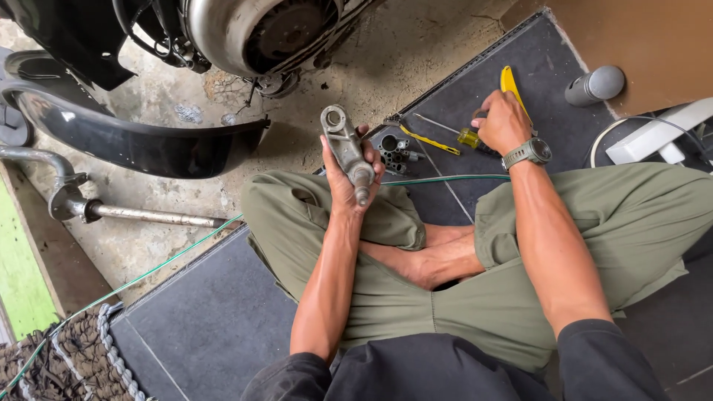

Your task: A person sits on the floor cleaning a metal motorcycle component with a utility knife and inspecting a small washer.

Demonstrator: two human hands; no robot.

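I am looking down over a person sitting cross-legged in olive trousers point(520, 245) on a dark grey floor mat point(215, 319). Beyond the fingertips of both hands, at the far side of the view, stands a scooter, showing its silver engine casing point(238, 30) and a loose black body panel point(141, 141) lying on the concrete floor point(416, 52). Out past the left hand's knuckles, well apart from it, a metal exhaust pipe point(148, 215) lies on the concrete. A thin green cable point(445, 178) runs across the knees, passing just below the left fingers.

The left hand point(347, 174) is raised between the knees. Its fingers are wrapped tight around a grey cast-metal lever arm point(346, 148), held upright; the ringed end sticks out above the fingertips and a short stub shows below the thumb.

The right hand point(503, 122) is lowered to the mat ahead of the right knee, a green wristwatch point(529, 152) at the wrist. Its fingers are curled together around the handle of a yellow-handled screwdriver point(445, 132), whose steel shaft points away from the fingers toward the left hand. A flat yellow tool point(511, 85) lies touching the back of those fingers. Between the two hands, near the screwdriver tip, sits a small cluster of metal sockets point(395, 151). Beyond the right knuckles, well apart, a grey cylinder point(596, 85) lies on the mat
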